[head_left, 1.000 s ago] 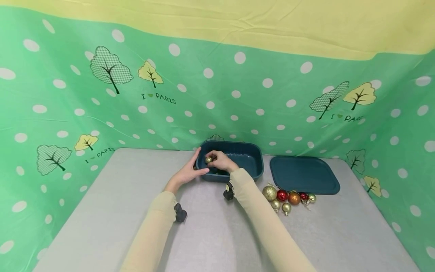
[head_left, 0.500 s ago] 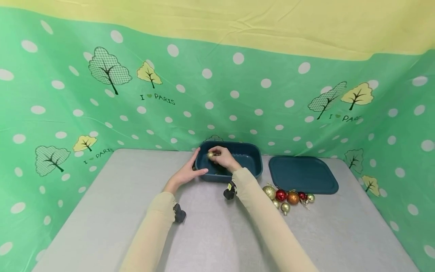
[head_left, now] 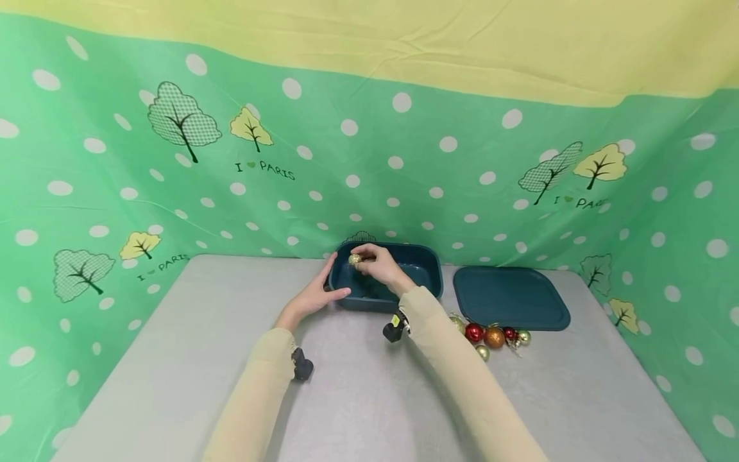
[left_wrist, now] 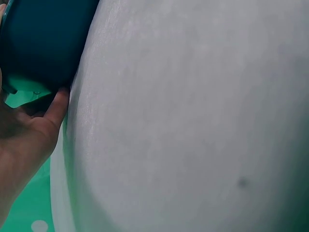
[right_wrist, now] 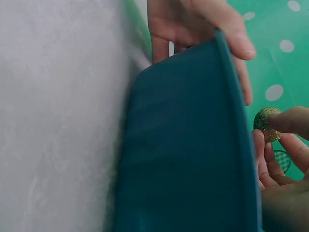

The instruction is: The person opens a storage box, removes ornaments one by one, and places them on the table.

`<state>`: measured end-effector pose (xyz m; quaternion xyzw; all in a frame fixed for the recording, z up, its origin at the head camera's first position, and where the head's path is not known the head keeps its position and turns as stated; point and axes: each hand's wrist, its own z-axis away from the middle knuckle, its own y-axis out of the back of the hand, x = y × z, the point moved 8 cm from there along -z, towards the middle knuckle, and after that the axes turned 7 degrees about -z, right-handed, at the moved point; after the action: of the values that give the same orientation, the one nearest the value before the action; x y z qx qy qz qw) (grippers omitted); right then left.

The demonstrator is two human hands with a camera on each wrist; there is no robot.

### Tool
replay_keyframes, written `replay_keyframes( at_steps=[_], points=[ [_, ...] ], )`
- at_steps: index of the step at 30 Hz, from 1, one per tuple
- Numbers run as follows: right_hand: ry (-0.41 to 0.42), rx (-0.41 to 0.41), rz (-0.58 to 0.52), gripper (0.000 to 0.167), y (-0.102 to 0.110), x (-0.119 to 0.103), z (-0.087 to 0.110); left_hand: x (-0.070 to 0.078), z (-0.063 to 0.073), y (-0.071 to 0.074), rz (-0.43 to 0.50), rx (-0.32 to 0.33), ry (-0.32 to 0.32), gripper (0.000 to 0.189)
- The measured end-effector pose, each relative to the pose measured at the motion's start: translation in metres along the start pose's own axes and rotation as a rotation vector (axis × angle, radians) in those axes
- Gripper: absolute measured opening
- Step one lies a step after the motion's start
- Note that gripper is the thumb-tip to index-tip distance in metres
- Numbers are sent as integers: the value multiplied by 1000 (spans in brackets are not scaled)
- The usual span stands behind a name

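Note:
My right hand (head_left: 382, 267) is over the left part of a deep blue rectangular box (head_left: 369, 304). Between its thumb and fingers it pinches a small gold glitter Christmas bauble (right_wrist: 268, 126), which the right wrist view shows above the level of the rim. My left hand (head_left: 310, 298) rests against the box's left front corner, with its fingers straight along the left side and the thumb reaching towards the front. In the left wrist view a fingertip (left_wrist: 61, 94) touches the box low, near the table. The box's floor is partly hidden behind the right hand.
A blue lid (head_left: 510, 298) lies flat right of the box. In front of it sit several baubles, among them a red one (head_left: 474, 332), an orange one (head_left: 494, 336) and a small gold one (head_left: 482, 352). A green dotted cloth (head_left: 323, 160) hangs behind the grey table (head_left: 358, 398).
My right hand has lifted the gold bauble from low inside the box up to about rim height, shifting slightly back. The left hand keeps its place at the box's corner.

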<state>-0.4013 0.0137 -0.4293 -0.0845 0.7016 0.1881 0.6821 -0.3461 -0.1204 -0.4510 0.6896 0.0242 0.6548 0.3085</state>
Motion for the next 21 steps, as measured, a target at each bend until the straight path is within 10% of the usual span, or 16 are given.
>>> replay_keyframes(
  at_steps=[21],
  points=[
    [84, -97, 60, 32, 13, -12, 41, -4, 0, 0, -6, 20, -11, 91]
  ],
)
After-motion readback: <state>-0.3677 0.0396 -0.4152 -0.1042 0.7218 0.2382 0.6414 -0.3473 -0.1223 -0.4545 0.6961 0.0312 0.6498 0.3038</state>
